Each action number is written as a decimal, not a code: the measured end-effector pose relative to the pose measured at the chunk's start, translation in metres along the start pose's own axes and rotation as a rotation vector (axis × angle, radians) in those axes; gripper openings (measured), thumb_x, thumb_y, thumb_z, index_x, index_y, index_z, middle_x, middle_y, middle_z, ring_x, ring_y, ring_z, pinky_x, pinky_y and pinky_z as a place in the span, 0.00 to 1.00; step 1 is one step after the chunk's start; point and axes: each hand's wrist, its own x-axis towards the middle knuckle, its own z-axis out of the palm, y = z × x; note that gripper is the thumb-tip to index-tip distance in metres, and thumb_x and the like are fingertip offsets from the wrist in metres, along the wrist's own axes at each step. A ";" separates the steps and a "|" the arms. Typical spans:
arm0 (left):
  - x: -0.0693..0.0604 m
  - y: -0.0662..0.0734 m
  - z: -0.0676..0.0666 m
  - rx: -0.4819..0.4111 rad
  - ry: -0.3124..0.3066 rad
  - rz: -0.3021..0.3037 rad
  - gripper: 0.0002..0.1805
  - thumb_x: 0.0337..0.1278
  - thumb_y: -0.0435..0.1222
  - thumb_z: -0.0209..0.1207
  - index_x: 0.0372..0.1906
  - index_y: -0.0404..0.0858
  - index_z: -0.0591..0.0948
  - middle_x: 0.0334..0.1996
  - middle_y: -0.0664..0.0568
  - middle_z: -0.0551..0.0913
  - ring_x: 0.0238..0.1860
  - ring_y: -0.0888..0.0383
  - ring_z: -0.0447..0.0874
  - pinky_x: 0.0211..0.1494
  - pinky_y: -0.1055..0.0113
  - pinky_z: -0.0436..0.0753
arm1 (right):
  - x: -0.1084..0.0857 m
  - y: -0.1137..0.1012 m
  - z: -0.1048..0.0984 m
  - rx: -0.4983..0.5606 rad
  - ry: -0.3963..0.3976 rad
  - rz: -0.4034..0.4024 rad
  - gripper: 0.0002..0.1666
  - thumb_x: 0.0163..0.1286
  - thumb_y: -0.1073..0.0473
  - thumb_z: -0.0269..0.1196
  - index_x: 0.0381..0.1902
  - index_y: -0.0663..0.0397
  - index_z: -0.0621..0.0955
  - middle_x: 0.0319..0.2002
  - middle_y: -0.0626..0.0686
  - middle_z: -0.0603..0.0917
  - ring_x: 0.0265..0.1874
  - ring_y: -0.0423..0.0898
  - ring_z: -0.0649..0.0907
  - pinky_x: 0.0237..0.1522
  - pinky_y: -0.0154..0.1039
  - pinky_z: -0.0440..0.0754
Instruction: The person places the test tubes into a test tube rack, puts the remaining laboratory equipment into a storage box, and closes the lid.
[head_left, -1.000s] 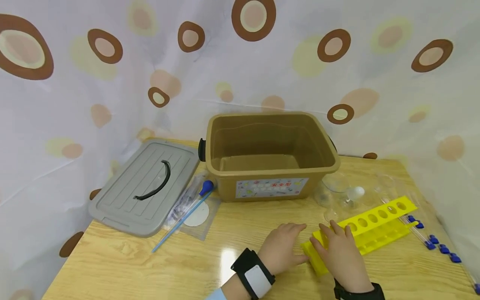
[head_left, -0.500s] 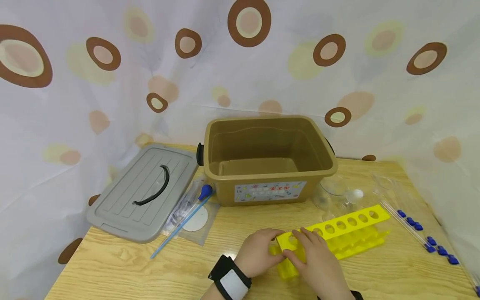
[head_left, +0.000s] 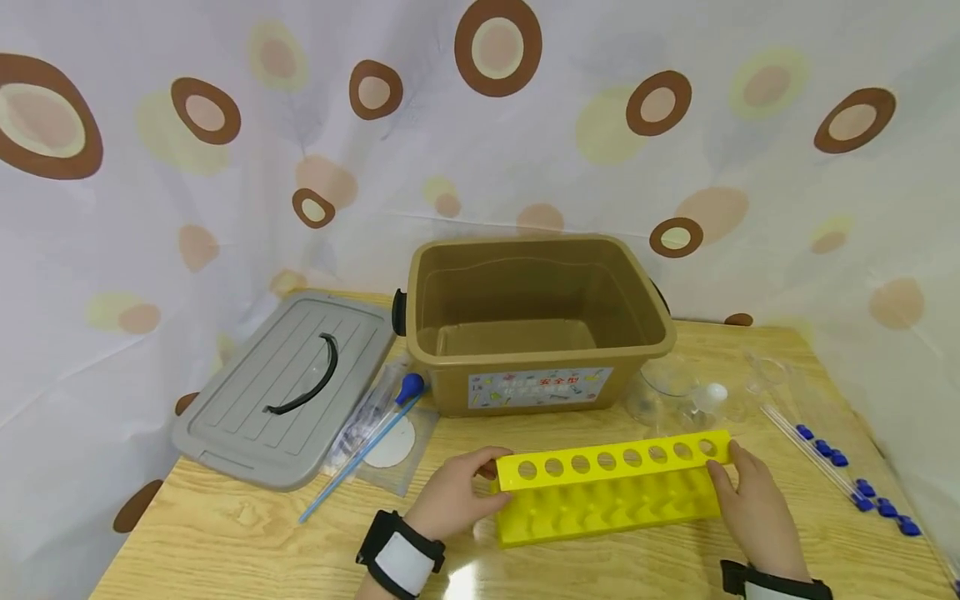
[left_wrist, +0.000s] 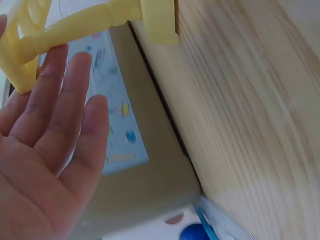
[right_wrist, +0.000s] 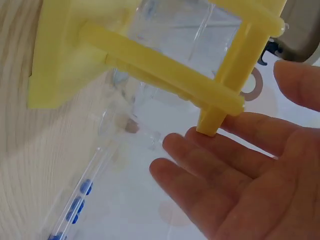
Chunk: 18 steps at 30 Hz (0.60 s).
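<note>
A yellow test tube rack (head_left: 618,461) stands on the table nearly parallel to the box front, its row of round holes facing up. My left hand (head_left: 459,493) pinches the left end of its top plate between thumb and fingers; in the left wrist view the other fingers of that hand (left_wrist: 55,135) extend loosely. At the right end is my right hand (head_left: 757,508). In the right wrist view, straight fingers of this hand (right_wrist: 240,175) touch the end of the rack (right_wrist: 165,70), and the thumb is spread apart from it.
Behind the rack is an open brown box (head_left: 543,358). A grey lid (head_left: 292,392) lies at left, beside a blue-bulbed dropper (head_left: 411,387), a blue stick (head_left: 360,458) and bagged white discs (head_left: 392,442). Clear vessels (head_left: 667,375) and blue-ended tubes (head_left: 813,458) lie at right.
The rack has moved left and turned from a diagonal to nearly straight across. My right hand has gone from its left end to its right end; my left hand has moved left with the rack.
</note>
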 end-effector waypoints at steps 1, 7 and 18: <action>-0.001 -0.003 -0.003 -0.019 0.004 0.004 0.28 0.54 0.44 0.63 0.61 0.43 0.73 0.47 0.48 0.81 0.46 0.53 0.79 0.45 0.61 0.78 | -0.001 0.000 0.001 -0.001 -0.008 -0.008 0.42 0.77 0.44 0.35 0.68 0.79 0.44 0.64 0.82 0.50 0.62 0.76 0.56 0.60 0.68 0.59; -0.008 -0.022 -0.015 -0.092 0.075 0.022 0.28 0.58 0.43 0.61 0.62 0.37 0.71 0.45 0.46 0.80 0.46 0.51 0.79 0.52 0.53 0.77 | -0.010 -0.013 0.005 -0.025 -0.011 -0.060 0.38 0.77 0.47 0.39 0.68 0.76 0.52 0.63 0.79 0.58 0.60 0.74 0.63 0.55 0.65 0.67; -0.024 -0.041 -0.040 -0.089 0.239 -0.068 0.28 0.62 0.39 0.57 0.66 0.38 0.67 0.51 0.42 0.78 0.48 0.49 0.79 0.53 0.54 0.77 | -0.029 -0.042 0.019 -0.029 0.037 -0.129 0.26 0.75 0.57 0.47 0.61 0.71 0.69 0.58 0.72 0.73 0.39 0.63 0.81 0.32 0.42 0.71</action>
